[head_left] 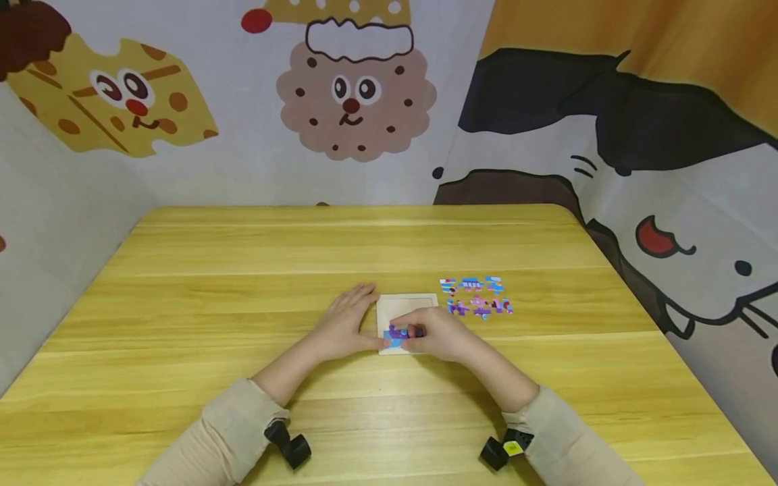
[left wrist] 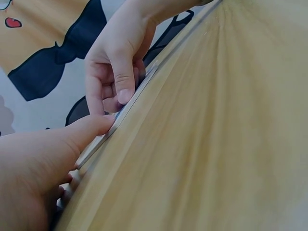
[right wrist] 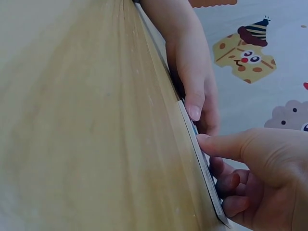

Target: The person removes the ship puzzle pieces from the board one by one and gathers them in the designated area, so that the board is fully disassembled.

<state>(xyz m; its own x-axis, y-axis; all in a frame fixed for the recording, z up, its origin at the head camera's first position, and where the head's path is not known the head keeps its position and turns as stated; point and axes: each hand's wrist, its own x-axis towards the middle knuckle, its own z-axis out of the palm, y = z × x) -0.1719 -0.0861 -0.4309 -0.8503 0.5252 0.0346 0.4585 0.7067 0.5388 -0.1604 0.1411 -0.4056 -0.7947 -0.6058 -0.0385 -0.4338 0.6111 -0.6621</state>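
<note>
Head view: both hands on a little wooden puzzle board

Plain wood-grain table (head_left: 243,283) underneath, printed cloth backdrop (head_left: 231,179) behind, complete with cheese face (head_left: 121,94), cookie face (head_left: 356,101) and big black-and-white animal. Loose puzzle pieces (head_left: 480,307) in two rows on the tabletop, just right of the board. Beige sleeves (head_left: 227,432) at the bottom, black gadget (head_left: 288,445) by each wrist.

Biggest thing in the way: right hand (head_left: 442,332), right over the lower right of the board (head_left: 394,307). Fingers curled, thumb and forefinger pinching a purple-and-blue piece (head_left: 397,333) low on the board's left side. Left hand (head_left: 343,327) pretty relaxed and open along the left edge, fingers stretched toward the upper corner, thumb at the lower one, gripping nothing as far as visible.

Wrist views not much help: board almost edge-on in both, down to a thin pale strip with a sliver of blue under the thumbs. Can't make out the piece's outline or any seam with the blue around it. Sleeves cut off by the bottom of the frame.

As for the board: small, pale, squarish, with a raised rim, flat on the table between the hands. Bare wood across the upper part, blue and purple at lower left. Loose ones mostly pink, purple and blue, with touches of red and white.
</note>
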